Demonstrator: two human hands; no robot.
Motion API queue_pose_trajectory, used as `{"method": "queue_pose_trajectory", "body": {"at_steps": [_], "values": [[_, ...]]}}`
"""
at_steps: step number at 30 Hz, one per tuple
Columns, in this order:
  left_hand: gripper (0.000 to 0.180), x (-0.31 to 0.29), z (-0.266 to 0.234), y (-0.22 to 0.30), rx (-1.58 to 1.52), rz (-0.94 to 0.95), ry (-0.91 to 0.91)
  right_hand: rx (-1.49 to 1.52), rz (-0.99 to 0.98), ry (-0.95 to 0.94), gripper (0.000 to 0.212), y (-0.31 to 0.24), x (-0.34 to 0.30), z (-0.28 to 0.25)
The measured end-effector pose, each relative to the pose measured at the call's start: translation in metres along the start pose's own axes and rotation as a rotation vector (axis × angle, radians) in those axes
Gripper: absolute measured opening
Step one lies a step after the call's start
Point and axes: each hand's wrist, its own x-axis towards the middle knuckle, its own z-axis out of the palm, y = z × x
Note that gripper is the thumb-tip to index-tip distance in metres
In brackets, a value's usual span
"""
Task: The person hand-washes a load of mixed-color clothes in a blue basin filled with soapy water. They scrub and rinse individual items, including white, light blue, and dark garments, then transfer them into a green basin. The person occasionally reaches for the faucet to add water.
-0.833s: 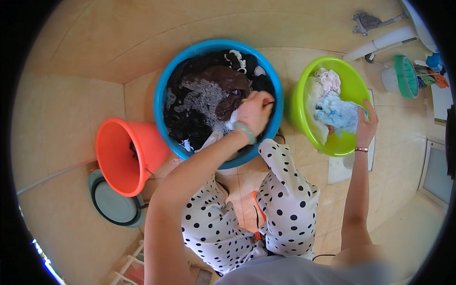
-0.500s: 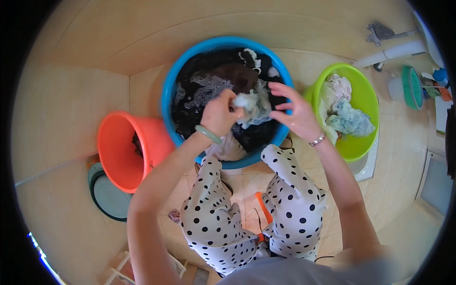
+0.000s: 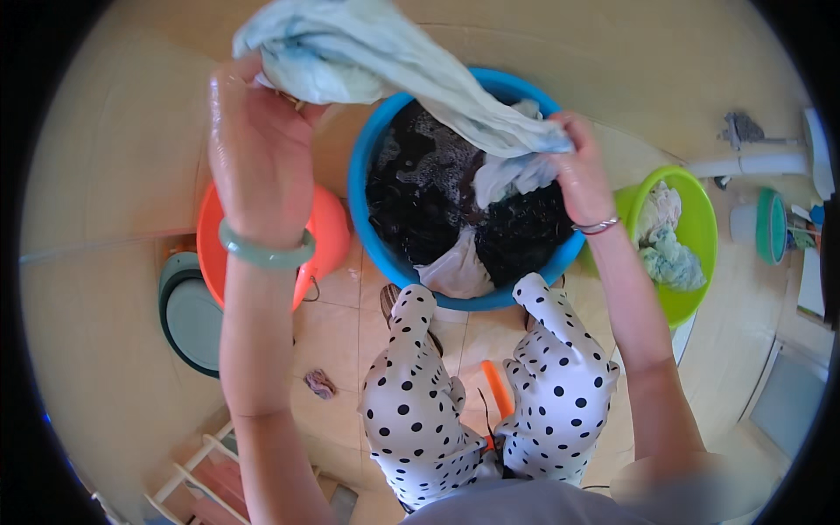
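Observation:
A wet pale blue-and-white cloth [image 3: 385, 61] is stretched between my hands above a big blue tub [image 3: 356, 188]. My left hand [image 3: 267, 144], raised high at the upper left, is closed on one end; the cloth hides part of its fingers. Lower and to the right, my right hand [image 3: 582, 171] grips the cloth near its other end, and a loose tail hangs below it over the tub. Dark laundry [image 3: 420, 175] lies in sudsy water in the tub. A pale piece of fabric [image 3: 459, 267] rests against the tub's near inner side.
An orange-red bucket [image 3: 328, 232] leans at the left beside grey-green basins [image 3: 192, 337]. On the right stands a lime-green bucket [image 3: 704, 232] with light laundry [image 3: 672, 261] inside. A small crumpled cloth [image 3: 320, 383] lies on the floor, and a white rack [image 3: 188, 477] stands at lower left.
The pale cloth was bunched in my left hand low over the tub. Now it is lifted and stretched out, my left hand up and leftward, my right hand closed on it.

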Motion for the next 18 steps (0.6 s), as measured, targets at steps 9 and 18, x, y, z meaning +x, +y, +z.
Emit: {"method": "queue_pose_trajectory", "body": {"at_steps": [9, 18], "values": [[0.058, -0.054, -0.098, -0.156, -0.108, -0.579, 0.227, 0.388, -0.278, -0.221, 0.046, -0.097, 0.037, 0.077], [0.062, -0.054, -0.097, -0.239, -0.477, -0.787, 0.300, -0.546, -0.276, -0.151, 0.053, 0.093, 0.083, 0.064]]}}
